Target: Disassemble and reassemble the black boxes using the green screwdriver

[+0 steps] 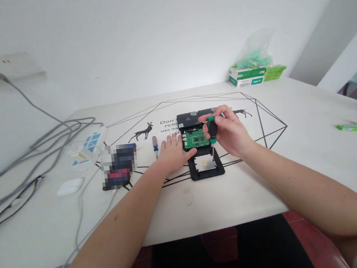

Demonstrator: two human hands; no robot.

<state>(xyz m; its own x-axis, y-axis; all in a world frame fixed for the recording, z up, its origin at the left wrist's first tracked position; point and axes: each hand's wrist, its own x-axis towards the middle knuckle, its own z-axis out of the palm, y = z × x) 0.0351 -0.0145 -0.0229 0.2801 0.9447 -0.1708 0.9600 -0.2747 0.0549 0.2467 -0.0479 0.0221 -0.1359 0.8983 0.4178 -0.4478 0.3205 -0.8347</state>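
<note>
My right hand [228, 131] grips a screwdriver [212, 130] by its green and black handle, the shaft pointing down. Its tip is at the right side of a silver metal plate [205, 163] on a black case cover [197, 175]. Directly behind the cover lies a black case holding a green circuit board [194, 138]. My left hand [174, 151] rests flat with fingers spread, its thumb at the near edge of the board's case. Left of that hand lies a second screwdriver [155, 144] with a clear reddish and blue handle.
Black boxes [187, 119] lie behind the board. On the left are a phone-like device [120, 167] blurred by pixels, a white mouse-shaped object [70, 186], glasses [15, 204] and grey cables [57, 156]. Green-white boxes [247, 73] stand at the wall; a green tool [354, 127] lies far right.
</note>
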